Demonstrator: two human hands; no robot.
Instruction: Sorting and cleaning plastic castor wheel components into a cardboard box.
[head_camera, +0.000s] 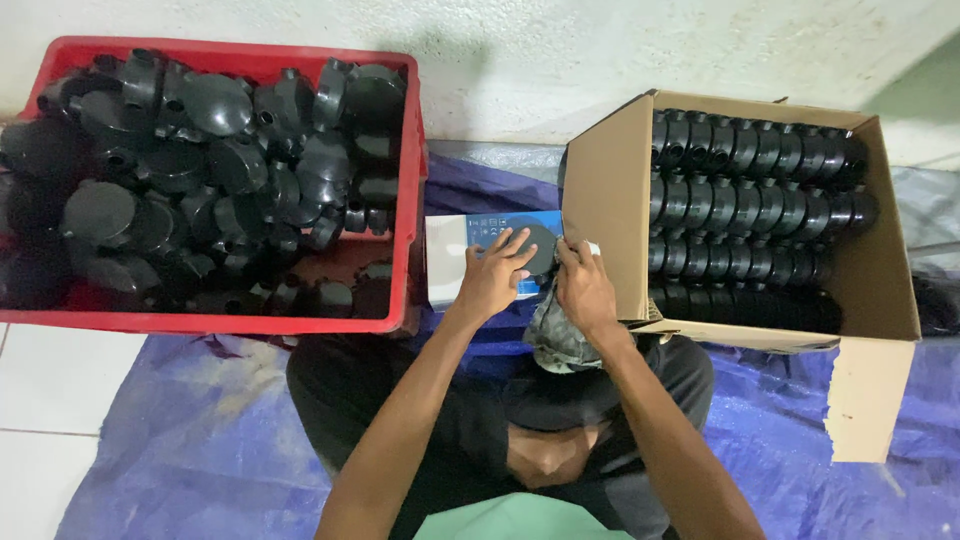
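Observation:
My left hand (495, 272) holds a round black plastic part (540, 245) from the left, fingers spread over its face. My right hand (583, 285) grips a grey-green cloth (555, 340) and presses it against the right side of that part. Both hands are over a white and blue box (450, 262) lying between a red crate and a cardboard box, just above my lap.
A red crate (410, 180) at the left is heaped with loose black round plastic parts. A cardboard box (610, 190) at the right holds neat rows of the same parts. A blue tarp (200, 420) covers the floor; a white wall stands behind.

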